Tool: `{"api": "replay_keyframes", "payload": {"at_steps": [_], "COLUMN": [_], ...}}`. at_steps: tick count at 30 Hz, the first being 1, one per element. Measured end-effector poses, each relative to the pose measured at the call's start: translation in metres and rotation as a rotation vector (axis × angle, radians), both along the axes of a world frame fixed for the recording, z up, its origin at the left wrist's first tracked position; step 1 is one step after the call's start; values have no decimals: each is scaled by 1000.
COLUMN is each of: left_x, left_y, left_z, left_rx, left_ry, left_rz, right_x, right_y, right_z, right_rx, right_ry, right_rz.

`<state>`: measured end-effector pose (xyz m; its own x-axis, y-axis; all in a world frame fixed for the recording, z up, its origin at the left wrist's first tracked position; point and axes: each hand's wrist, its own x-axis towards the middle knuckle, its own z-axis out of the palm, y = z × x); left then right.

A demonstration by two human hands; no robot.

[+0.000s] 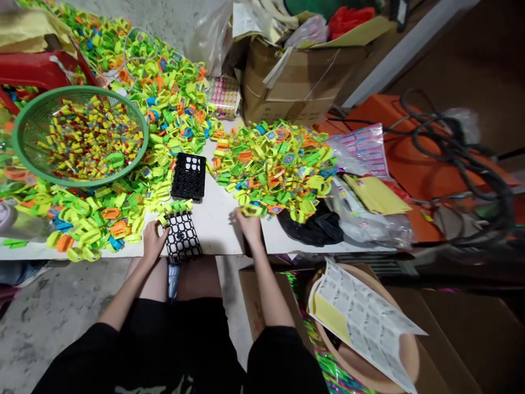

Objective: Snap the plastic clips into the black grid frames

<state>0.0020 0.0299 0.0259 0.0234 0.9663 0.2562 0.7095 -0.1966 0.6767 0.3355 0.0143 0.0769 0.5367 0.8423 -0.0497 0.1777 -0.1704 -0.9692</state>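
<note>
My left hand (pixel 153 238) rests at the left edge of a black grid tray (pixel 182 237) that lies at the white table's (pixel 217 230) front edge; its fingers curl against the tray. A row of yellow-green plastic pieces (pixel 175 208) fills the tray's far end. My right hand (pixel 248 221) reaches into the near edge of a heap of yellow, green and orange plastic rings (pixel 274 164), with its fingers closed around a yellow piece. A second black grid tray (pixel 188 176) lies further back, in the middle of the table.
A green basket (pixel 24 131) of small coloured pieces stands at the left amid a wide spread of rings (pixel 123 208). Cardboard boxes (pixel 299 82) stand behind. Plastic bags (pixel 361 213), a black bag (pixel 315 227) and cables (pixel 463 158) lie to the right. A printed sheet (pixel 365 317) covers a round basin below.
</note>
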Motion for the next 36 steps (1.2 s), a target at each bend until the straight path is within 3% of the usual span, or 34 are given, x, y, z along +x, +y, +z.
{"api": "replay_keyframes", "payload": {"at_steps": [2,5,9,14,18,27,36], "left_x": [2,3,2,2,2,-1,-2], "left_y": [-1,2,4,4,4,4,5], "left_z": [0,1,-1,-5,-10,-19,-20], "left_rx": [-38,-53,-63,-60,-75,-67,-46], "left_ry": [36,38,15,14,59,103,89], "left_rz": [-13,-22,-17,-19,-11,-16,-23], "right_x": [-55,-131,-180,-182,-176,-175,-181], "right_y": [-4,-2,12,18,18,29,40], "right_z": [-11,-29,-49,-58,-57,-39,-12], "right_rx": [57,-8,-54,-45,-11,66,-186], "right_ry": [187,335,325,264,143,-382,-633], "right_rz": [192,388,463,418,539,731,878]}}
